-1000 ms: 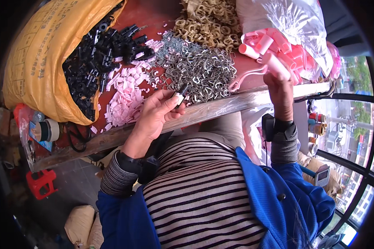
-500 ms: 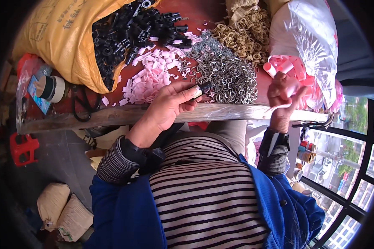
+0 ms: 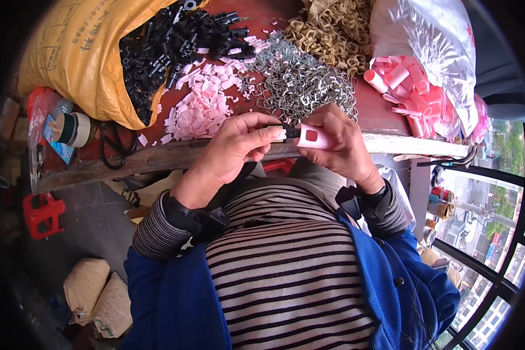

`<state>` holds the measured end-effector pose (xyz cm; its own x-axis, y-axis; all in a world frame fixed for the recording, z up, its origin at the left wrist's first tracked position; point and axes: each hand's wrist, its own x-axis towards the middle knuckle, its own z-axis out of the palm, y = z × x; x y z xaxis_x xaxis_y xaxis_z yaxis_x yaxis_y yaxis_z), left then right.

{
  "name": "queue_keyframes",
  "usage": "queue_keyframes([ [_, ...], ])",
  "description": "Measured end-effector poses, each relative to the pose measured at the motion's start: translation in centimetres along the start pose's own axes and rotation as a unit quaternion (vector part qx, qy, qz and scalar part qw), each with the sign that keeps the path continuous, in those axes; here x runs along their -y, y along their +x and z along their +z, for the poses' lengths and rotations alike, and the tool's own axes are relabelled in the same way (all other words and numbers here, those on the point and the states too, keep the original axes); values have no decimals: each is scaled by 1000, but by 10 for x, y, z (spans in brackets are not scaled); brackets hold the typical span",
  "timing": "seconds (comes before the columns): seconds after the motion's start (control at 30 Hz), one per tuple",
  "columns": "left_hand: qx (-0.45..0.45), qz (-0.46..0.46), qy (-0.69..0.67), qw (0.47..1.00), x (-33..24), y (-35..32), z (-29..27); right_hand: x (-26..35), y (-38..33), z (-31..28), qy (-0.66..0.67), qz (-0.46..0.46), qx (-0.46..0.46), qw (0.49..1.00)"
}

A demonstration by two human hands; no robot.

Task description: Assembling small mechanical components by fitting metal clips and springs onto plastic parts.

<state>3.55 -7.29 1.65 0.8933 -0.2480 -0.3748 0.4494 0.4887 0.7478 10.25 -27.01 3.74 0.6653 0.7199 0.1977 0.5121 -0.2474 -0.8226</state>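
Observation:
Both hands meet over the table's near edge. Closed in a pinch, my left hand (image 3: 233, 143) holds a small black plastic part (image 3: 291, 133) with a pale piece (image 3: 280, 135) at its left end. From the other side my right hand (image 3: 343, 140) grips a pink plastic sleeve (image 3: 312, 137) with a squarish window cut in it. The sleeve's left end is at the black part's right end; whether the part has entered it I cannot tell. Beyond the hands lie pale pink plastic pieces (image 3: 198, 108) and bent metal wire clips (image 3: 309, 84).
An orange woven sack (image 3: 81, 64) spills black plastic parts (image 3: 175, 49) at the far left. Brass-coloured clips (image 3: 332, 35) are heaped at the back. On the right, pink sleeves (image 3: 414, 90) spill from a white plastic bag (image 3: 426, 35). A tape roll (image 3: 81, 128) stands at left.
My right hand has come left from beside the bag, bringing a pink sleeve up to the black part. My left hand has stayed nearly in place, still holding that part.

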Motion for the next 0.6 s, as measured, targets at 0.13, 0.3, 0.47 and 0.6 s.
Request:
queue_keyframes([
  [0.13,17,0,76,997,3,6,4,4,-1,-5,-77,-32,16,996],
  [0.3,13,0,148,989,2,11,13,5,-1,-7,-84,-18,55,995],
  [0.47,23,-22,144,989,2,15,17,5,0,-5,-70,6,60,996],
  [0.6,15,-42,150,988,1,15,19,1,-2,0,-54,21,57,997],
])
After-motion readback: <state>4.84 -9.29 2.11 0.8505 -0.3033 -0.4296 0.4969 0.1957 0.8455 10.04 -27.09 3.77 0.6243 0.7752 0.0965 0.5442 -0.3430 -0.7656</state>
